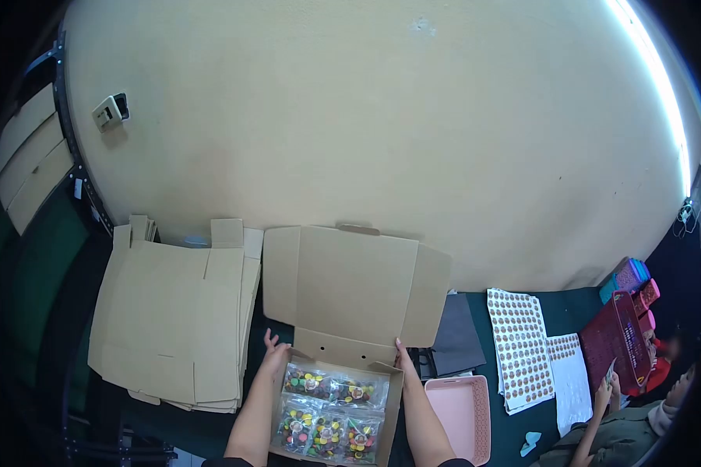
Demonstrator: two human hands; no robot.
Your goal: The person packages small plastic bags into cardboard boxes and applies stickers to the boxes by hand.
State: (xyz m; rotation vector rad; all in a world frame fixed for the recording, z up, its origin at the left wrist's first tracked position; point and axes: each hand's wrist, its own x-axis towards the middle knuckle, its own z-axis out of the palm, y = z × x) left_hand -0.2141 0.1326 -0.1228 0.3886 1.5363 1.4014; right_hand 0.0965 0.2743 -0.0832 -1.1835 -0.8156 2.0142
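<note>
An open cardboard box lies in front of me with its lid raised towards the wall. Inside are several clear plastic packets of small colourful round pieces, laid in two rows. At the box's back left corner is my left hand, open, fingers spread. My right hand is at the back right corner, a digit against the base of the raised lid. Its other fingers are mostly hidden behind the cardboard, and it seems closed on the box there.
Flat cardboard blanks are stacked on the left. On the right are a pink basket, dark flat sheets, sticker sheets and a maroon crate. A co-worker handles something small at the far right.
</note>
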